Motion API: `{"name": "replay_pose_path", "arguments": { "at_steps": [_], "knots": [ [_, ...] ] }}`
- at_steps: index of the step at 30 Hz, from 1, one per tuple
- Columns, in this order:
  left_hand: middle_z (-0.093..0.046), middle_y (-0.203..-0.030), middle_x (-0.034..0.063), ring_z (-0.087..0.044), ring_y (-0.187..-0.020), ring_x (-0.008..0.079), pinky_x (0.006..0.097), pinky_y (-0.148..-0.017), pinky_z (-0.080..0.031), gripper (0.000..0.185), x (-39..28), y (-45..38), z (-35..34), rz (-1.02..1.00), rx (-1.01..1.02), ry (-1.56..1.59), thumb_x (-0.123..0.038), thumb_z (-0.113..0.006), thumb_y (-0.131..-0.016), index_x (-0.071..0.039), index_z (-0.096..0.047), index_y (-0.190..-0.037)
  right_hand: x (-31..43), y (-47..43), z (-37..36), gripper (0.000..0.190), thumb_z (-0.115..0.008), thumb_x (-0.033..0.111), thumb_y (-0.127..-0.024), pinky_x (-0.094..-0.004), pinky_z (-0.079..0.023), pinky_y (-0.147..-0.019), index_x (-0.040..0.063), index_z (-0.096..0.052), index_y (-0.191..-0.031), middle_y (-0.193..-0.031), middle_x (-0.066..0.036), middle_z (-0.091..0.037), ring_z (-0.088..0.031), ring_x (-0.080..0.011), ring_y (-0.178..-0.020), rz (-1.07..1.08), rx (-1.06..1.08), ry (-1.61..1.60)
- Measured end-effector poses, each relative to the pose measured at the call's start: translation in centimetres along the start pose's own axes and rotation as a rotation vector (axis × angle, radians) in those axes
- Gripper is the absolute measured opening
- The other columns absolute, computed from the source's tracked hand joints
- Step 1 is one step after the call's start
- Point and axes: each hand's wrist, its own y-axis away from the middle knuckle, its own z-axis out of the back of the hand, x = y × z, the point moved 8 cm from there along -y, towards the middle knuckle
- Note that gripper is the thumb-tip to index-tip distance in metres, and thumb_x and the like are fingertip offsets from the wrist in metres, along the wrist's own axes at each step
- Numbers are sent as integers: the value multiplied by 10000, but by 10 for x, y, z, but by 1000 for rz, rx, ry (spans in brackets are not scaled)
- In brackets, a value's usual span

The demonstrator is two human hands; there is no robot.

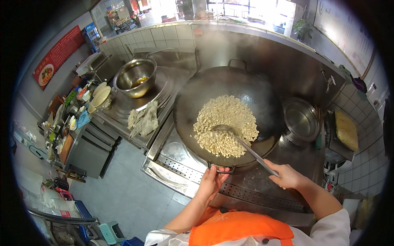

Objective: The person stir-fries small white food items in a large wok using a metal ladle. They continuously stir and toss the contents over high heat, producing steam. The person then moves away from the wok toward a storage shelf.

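Note:
A large dark wok (187,101) sits on the steel stove in front of me, with steam rising off it. Small pale diced pieces (227,113) are heaped in its middle; I cannot tell what food they are. My right hand (284,175) grips the long metal handle of a ladle (252,152). The ladle's bowl rests among the diced pieces, partly buried. My left hand (214,181) holds the near loop handle (226,169) of the wok, fingers curled round it.
Left of the wok, a steel bowl (135,78) with some yellowish liquid stands on the stove top. A grey rag (144,119) hangs over the edge. Right of the wok is a steel pot (301,120). Bowls (101,97) crowd the left counter; a green stool (110,232) stands on the floor.

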Motion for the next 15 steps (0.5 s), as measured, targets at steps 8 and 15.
{"name": "replay_pose_path", "arguments": {
  "at_steps": [8, 15],
  "knots": [
    [-562, -953, 54, -567, -1002, 192, 325, -864, -495, 214, -1, 3, -2, 13, 4, 8, -278, -459, -961, -68, -499, -943, 7, 92, 13, 622, -578, 132, -836, -335, -476, -615, 176, -328, -1405, -727, -207, -587, -629, -306, -680, -212, 70, -278],
    [-547, -937, 54, -570, -988, 206, 324, -849, -504, 213, 2, 2, 2, 6, -46, 33, -269, -471, -957, -58, -497, -948, -8, 74, 8, 636, -538, 73, -831, -412, -494, -624, 180, -296, -1409, -757, -202, -596, -607, -329, -655, -69, 46, 252]
  ]
}}
